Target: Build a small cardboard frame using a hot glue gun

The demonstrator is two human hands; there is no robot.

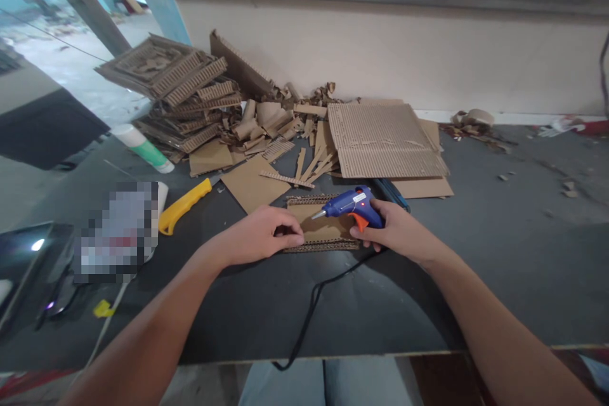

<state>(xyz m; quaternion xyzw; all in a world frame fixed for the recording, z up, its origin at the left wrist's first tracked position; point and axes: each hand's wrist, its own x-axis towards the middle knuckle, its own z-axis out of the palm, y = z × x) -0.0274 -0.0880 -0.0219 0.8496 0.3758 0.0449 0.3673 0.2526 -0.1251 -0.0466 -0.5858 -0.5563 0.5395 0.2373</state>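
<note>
My right hand (397, 231) grips a blue glue gun (349, 204) with an orange trigger, nozzle pointing left over a small rectangular cardboard piece (318, 228) edged with corrugated strips. My left hand (264, 233) rests on the left end of that cardboard piece, fingers curled and pressing it down onto the dark table (499, 266). The gun's black cord (311, 311) trails toward me off the table's front edge.
A yellow-handled utility knife (184, 205) lies left of the work. Behind are a corrugated sheet (383, 139), a heap of cardboard scraps (266, 120), stacked corrugated panels (176, 82) and a green-and-white tube (143, 148). A dark device (28, 266) sits at the far left.
</note>
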